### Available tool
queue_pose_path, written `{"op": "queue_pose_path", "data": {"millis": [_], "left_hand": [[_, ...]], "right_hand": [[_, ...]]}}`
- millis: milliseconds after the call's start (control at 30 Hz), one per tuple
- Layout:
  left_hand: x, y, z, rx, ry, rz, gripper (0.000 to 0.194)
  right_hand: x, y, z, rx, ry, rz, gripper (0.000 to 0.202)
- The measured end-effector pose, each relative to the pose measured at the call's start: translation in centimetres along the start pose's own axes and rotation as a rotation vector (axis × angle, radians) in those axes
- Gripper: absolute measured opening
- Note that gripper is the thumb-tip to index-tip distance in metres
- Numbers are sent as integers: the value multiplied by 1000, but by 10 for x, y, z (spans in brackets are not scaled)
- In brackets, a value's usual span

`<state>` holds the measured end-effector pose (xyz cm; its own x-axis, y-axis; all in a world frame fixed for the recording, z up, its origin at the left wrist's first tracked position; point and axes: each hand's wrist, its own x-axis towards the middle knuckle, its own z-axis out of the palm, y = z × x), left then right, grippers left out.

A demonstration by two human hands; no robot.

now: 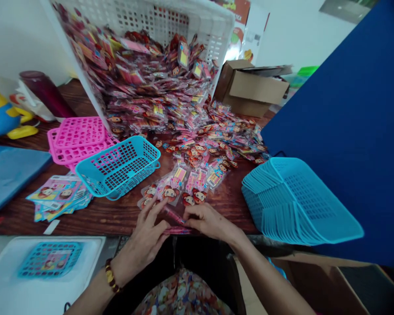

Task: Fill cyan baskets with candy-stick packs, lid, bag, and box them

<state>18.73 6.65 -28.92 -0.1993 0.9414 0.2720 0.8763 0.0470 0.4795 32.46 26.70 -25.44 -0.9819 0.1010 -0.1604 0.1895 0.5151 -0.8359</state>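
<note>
At the table's front edge, my left hand (144,236) has its thumb against a thin stack of small clear packets (177,230), with its index and middle fingers stretched forward. Opposite it, my right hand (210,221) has curled fingers gripping the stack's other end. Another packet (174,215) lies slanted between the hands. Just beyond my fingertips are several flat packets with pink cards and red-haired cartoon heads (170,192). A blue plastic basket (118,168) with a lattice bottom stands to the left of them. What is inside the gripped packets is too small to make out.
A big white crate (228,39) lies tipped, spilling a heap of packets (170,100). Nested blue baskets (295,201) lie at right, beside a blue panel (354,131). Pink baskets (82,135) and printed cards (59,194) are at left; a cardboard box (256,89) stands behind.
</note>
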Motion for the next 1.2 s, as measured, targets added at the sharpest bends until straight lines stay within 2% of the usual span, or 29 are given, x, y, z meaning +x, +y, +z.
{"op": "queue_pose_path", "data": {"millis": [67, 100, 133, 233, 267, 300, 367, 433, 500, 533, 600, 667, 733, 767, 867, 1000, 1100, 1167, 1200], "left_hand": [[-2, -3, 1, 10, 6, 34, 15], [-4, -4, 2, 1, -11, 53, 15], [-5, -5, 4, -10, -32, 67, 17], [-8, -6, 7, -17, -39, 71, 23], [-9, -6, 8, -12, -24, 70, 24], [-10, -6, 9, -9, -1, 75, 24], [-11, -5, 10, -4, 46, 86, 24], [-11, -5, 11, 6, 70, 80, 31], [-11, -5, 11, 12, 59, 74, 40], [-10, -6, 11, 6, 41, 75, 41], [-10, -7, 11, -27, -11, 77, 38], [-9, -7, 10, -54, -57, 69, 34], [-10, -7, 10, -48, -70, 50, 33], [-10, -7, 10, -38, -61, 45, 32], [-9, -4, 10, -41, -26, 48, 30], [-8, -1, 10, -70, -14, 58, 26], [-8, 0, 11, -75, -6, 57, 27], [-9, -1, 11, -86, -6, 62, 27], [-9, -1, 11, -93, -5, 63, 27]], "right_hand": [[3, 2, -7, 17, -100, -27, 11], [7, 3, -11, 23, -110, -29, 12], [12, 5, -14, 3, -54, -9, 15], [29, 12, -17, -297, 337, 131, 27], [34, 17, -14, -445, 423, 168, 32], [36, 22, -11, -572, 440, 177, 38], [32, 35, -5, -684, 329, 118, 43], [17, 49, -4, -633, 221, 36, 40], [0, 59, -9, -511, 190, -6, 37], [-6, 62, -14, -463, 223, 10, 34], [-10, 61, -22, -457, 356, 148, 29], [-4, 53, -26, -577, 484, 408, 33], [7, 44, -26, -694, 483, 617, 36], [11, 40, -26, -715, 452, 668, 36], [16, 37, -26, -680, 399, 691, 29], [6, 44, -33, -543, 434, 721, 16], [1, 40, -29, -442, 448, 685, 19], [4, 32, -19, -472, 434, 659, 22], [7, 27, -14, -513, 428, 664, 30]]}}
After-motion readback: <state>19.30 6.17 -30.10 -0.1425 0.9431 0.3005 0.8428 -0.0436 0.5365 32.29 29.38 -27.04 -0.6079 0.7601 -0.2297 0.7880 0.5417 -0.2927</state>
